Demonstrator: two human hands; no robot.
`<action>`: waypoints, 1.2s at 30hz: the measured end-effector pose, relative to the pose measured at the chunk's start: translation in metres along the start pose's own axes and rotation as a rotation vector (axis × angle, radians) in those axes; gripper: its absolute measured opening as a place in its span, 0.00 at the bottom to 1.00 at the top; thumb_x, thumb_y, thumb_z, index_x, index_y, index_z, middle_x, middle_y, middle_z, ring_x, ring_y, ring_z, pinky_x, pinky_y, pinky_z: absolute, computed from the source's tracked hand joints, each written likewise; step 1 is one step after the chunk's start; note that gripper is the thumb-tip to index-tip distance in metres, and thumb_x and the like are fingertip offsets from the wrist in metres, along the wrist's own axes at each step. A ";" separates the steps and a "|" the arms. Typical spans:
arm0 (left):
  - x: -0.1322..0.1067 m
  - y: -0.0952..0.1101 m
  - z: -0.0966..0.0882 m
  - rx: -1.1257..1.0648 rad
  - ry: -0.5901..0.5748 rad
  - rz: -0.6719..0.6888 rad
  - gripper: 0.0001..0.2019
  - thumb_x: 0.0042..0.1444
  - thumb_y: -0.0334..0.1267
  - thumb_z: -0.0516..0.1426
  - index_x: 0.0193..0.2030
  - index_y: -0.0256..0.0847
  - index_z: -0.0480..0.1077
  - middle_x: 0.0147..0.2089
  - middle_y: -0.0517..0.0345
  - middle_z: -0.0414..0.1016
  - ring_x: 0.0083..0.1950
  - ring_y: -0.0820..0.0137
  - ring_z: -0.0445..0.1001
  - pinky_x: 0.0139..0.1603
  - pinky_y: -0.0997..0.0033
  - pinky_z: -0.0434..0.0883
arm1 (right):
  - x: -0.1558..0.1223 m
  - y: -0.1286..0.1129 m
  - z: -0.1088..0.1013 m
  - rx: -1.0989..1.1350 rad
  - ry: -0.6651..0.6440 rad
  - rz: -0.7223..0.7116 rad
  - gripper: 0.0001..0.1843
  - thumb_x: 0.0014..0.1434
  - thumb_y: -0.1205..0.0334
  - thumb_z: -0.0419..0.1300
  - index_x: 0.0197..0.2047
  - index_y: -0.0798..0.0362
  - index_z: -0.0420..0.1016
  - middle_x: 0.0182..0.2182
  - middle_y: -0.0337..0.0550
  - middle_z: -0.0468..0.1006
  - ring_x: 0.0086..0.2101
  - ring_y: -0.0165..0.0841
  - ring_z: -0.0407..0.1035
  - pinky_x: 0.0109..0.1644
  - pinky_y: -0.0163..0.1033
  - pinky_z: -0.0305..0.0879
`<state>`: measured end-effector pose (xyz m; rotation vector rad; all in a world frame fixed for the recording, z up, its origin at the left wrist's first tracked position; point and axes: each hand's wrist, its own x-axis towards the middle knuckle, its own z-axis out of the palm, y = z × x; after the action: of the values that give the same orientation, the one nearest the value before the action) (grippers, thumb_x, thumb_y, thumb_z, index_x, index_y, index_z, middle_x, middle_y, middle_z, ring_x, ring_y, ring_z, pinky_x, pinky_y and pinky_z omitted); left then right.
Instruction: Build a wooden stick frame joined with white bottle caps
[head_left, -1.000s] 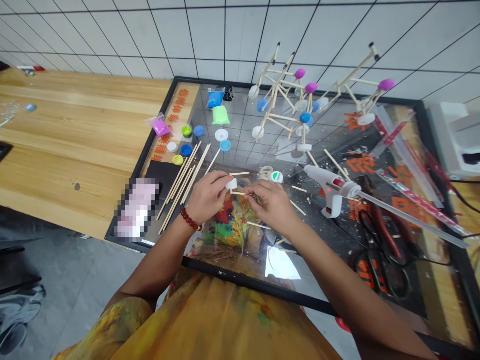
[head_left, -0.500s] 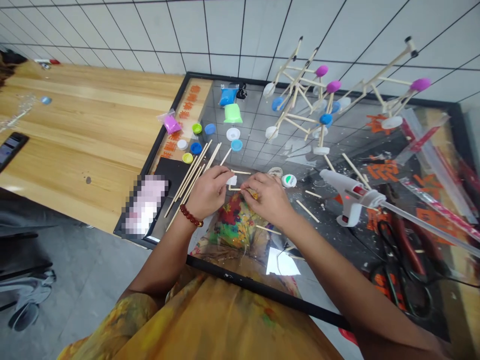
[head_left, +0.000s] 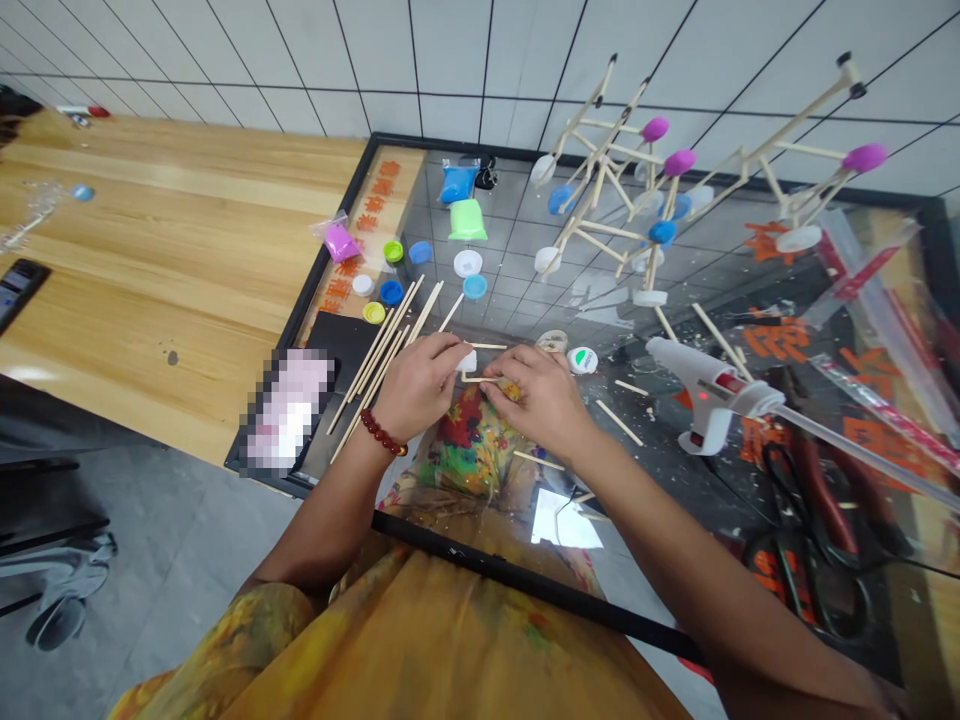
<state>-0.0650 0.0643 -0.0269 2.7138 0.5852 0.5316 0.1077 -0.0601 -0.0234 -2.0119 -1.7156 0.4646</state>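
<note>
White cap [head_left: 468,361] apart from pink-filled bag [head_left: 340,241]

Mirror-glossy across the center of the frame, a smooth, glass-like tabletop [head_left: 517,300]. At its middle, a white cap [head_left: 468,360] in smooth, plastic-looking material and a slim stick [head_left: 478,379] in bare, matt wood. Left of center, loose sticks [head_left: 379,365] in the same unvarnished-looking wood, with a matt black sheet [head_left: 341,335] alongside. At upper left, a wood-grain table [head_left: 172,240] with a soft sheen. At right, a glue gun [head_left: 709,395] in smooth white plastic. At bottom, a mustard garment [head_left: 420,640] in soft, patterned cloth.
</note>
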 end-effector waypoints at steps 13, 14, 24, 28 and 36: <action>0.000 0.001 -0.007 -0.040 0.081 -0.070 0.26 0.58 0.20 0.51 0.61 0.39 0.74 0.59 0.46 0.78 0.60 0.60 0.77 0.63 0.56 0.77 | -0.043 0.003 -0.072 0.044 0.188 -0.029 0.10 0.69 0.60 0.58 0.41 0.48 0.81 0.39 0.47 0.84 0.36 0.39 0.79 0.41 0.44 0.72; 0.001 0.001 -0.006 -0.040 0.077 -0.082 0.25 0.59 0.21 0.52 0.61 0.39 0.74 0.59 0.45 0.78 0.60 0.59 0.77 0.63 0.55 0.77 | -0.049 0.004 -0.074 0.031 0.174 -0.012 0.09 0.69 0.60 0.58 0.41 0.47 0.81 0.38 0.46 0.84 0.36 0.39 0.79 0.40 0.45 0.72; 0.007 -0.002 -0.002 -0.021 -0.065 0.045 0.26 0.60 0.21 0.51 0.62 0.38 0.75 0.62 0.45 0.78 0.61 0.57 0.77 0.65 0.51 0.75 | -0.042 0.004 -0.026 0.032 0.065 0.017 0.10 0.68 0.65 0.58 0.47 0.53 0.82 0.43 0.51 0.83 0.45 0.41 0.78 0.51 0.45 0.72; 0.008 -0.008 0.004 -0.034 -0.048 0.065 0.21 0.62 0.24 0.53 0.58 0.41 0.78 0.59 0.48 0.80 0.58 0.58 0.79 0.62 0.53 0.76 | -0.019 0.006 -0.003 -0.003 0.079 0.039 0.14 0.65 0.65 0.62 0.53 0.52 0.81 0.48 0.51 0.82 0.46 0.41 0.76 0.51 0.45 0.72; 0.007 -0.014 0.005 -0.251 0.036 0.083 0.21 0.60 0.24 0.56 0.58 0.38 0.77 0.65 0.43 0.76 0.64 0.60 0.77 0.65 0.56 0.76 | -0.006 0.015 0.010 0.033 0.158 -0.022 0.09 0.64 0.64 0.60 0.42 0.50 0.82 0.43 0.49 0.81 0.43 0.41 0.75 0.50 0.46 0.70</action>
<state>-0.0615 0.0784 -0.0344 2.5025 0.3866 0.6304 0.1140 -0.0665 -0.0397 -1.9495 -1.6220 0.3157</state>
